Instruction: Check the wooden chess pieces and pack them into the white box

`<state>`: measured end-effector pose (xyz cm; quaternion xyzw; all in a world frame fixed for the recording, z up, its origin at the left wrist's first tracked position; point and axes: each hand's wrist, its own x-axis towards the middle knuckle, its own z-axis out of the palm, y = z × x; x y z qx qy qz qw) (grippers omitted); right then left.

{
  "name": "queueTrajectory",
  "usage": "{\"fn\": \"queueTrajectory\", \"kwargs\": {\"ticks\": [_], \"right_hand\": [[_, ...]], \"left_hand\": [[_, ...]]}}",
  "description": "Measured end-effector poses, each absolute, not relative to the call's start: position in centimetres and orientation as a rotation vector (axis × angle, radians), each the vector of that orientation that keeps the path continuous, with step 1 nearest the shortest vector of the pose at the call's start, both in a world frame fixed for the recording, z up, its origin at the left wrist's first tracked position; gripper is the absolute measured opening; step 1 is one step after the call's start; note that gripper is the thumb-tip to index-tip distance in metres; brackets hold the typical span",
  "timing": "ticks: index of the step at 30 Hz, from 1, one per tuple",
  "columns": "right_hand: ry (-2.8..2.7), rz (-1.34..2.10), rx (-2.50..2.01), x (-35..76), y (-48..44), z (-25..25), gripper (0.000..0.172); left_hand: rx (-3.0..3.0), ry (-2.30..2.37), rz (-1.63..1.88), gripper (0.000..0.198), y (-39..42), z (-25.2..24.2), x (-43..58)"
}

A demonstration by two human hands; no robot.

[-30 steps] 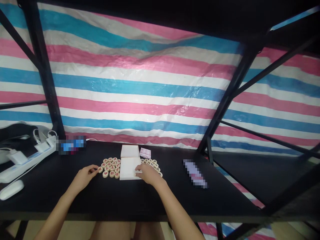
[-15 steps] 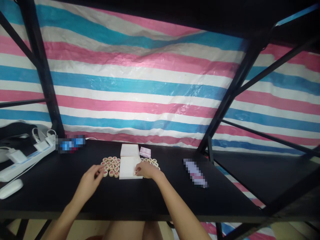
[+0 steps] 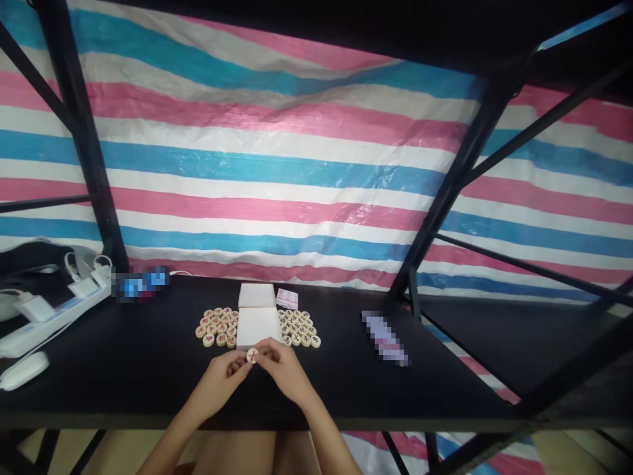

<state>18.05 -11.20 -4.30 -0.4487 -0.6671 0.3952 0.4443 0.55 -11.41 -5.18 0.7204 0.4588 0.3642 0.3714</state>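
A round cream piece with a red character (image 3: 252, 356) is pinched between my left hand (image 3: 222, 377) and my right hand (image 3: 281, 369), just in front of the open white box (image 3: 257, 324). Left of the box lie several cream pieces with red characters (image 3: 215, 321). On its right are several similar pieces with black characters (image 3: 299, 330). The box's other half (image 3: 256, 295) sits behind, and a small pink and white paper (image 3: 287, 299) lies beside it.
A white power strip (image 3: 57, 313) with plugs and a white mouse-like object (image 3: 24, 371) occupy the left of the black table (image 3: 148, 369). Two blurred-out objects lie at the back left (image 3: 143, 285) and right (image 3: 386, 338). Black metal frames flank the striped sheet.
My right hand has come out of the box toward me with the red-marked piece. My left hand has moved right, away from the red-marked pieces, and now grips that piece too.
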Motion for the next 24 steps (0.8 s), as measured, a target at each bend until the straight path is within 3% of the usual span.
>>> {"fn": "queueTrajectory", "kwargs": {"ticks": [24], "right_hand": [[-1.659, 0.770, -1.138, 17.7, -12.5, -6.4, 0.016]], "left_hand": [[1.899, 1.100, 0.859, 0.022, -11.7, -5.3, 0.7]]}}
